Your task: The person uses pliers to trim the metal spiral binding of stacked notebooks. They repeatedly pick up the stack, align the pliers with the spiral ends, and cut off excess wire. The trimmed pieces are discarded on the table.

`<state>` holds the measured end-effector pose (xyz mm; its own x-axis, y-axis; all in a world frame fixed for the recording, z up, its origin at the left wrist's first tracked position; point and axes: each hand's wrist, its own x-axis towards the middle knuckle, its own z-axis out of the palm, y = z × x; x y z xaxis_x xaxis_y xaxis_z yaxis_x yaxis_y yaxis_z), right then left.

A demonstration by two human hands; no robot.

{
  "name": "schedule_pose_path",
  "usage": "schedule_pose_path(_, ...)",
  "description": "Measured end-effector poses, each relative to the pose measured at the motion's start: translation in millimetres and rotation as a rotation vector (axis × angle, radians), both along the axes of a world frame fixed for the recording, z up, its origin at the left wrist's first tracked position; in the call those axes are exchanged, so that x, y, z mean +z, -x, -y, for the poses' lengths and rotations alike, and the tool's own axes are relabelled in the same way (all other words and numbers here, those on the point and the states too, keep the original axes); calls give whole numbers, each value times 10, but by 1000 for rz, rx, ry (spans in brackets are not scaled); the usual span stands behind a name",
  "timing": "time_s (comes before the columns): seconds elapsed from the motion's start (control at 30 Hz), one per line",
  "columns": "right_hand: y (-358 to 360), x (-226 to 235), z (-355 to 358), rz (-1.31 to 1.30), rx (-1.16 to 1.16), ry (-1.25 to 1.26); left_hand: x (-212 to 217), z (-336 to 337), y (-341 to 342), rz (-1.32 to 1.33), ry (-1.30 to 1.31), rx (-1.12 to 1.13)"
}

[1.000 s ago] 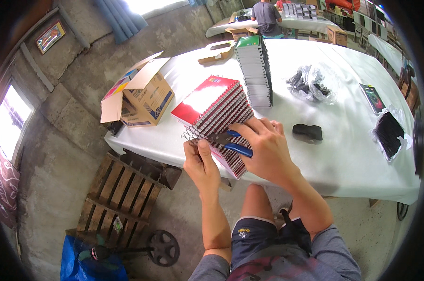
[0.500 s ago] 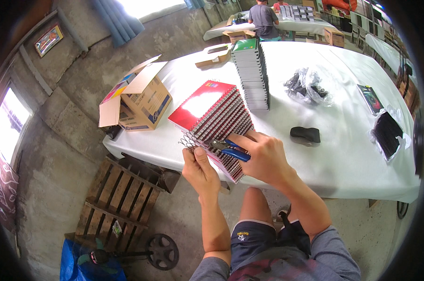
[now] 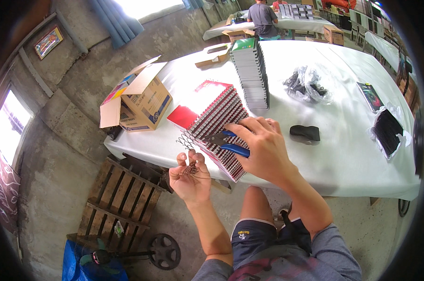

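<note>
A tall stack of red-covered spiral notebooks (image 3: 226,114) stands at the table's near edge, wire bindings facing me. Blue-handled wire cutters (image 3: 235,149) are in my right hand (image 3: 266,147), fingers wrapped round the handles, jaws against the stack's left side. Left of the stack, my left hand (image 3: 193,181) is turned palm up, its fingers curled round a small bunch of dark wire coil (image 3: 190,168). More loose wire loops (image 3: 185,139) stick out from the stack just above those fingers. Whether they join the coil in my hand I cannot tell.
Behind the red notebooks rises a taller stack of green-topped ones (image 3: 249,75). An opened cardboard box (image 3: 146,107) stands at left. Plastic bags of black coils (image 3: 308,86), a black band (image 3: 304,134) and a dark notebook (image 3: 370,96) lie at right. A person (image 3: 263,21) sits farther back.
My left hand has dropped slightly and turned palm up, away from the stack, showing the coil in its fingers. The cutters have shifted slightly left, still in my right hand.
</note>
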<state>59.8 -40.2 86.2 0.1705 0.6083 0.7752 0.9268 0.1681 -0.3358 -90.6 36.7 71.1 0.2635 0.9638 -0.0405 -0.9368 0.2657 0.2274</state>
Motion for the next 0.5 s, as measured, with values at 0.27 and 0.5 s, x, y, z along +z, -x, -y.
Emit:
schedule_pose_path(0.27,44,28,-30,46,-22,1,-92,-54,5,-617,-594,268)
schedule_pose_path(0.5,89,82,-8,36,-22,55,-17,-53,-151,-1150,-837,579)
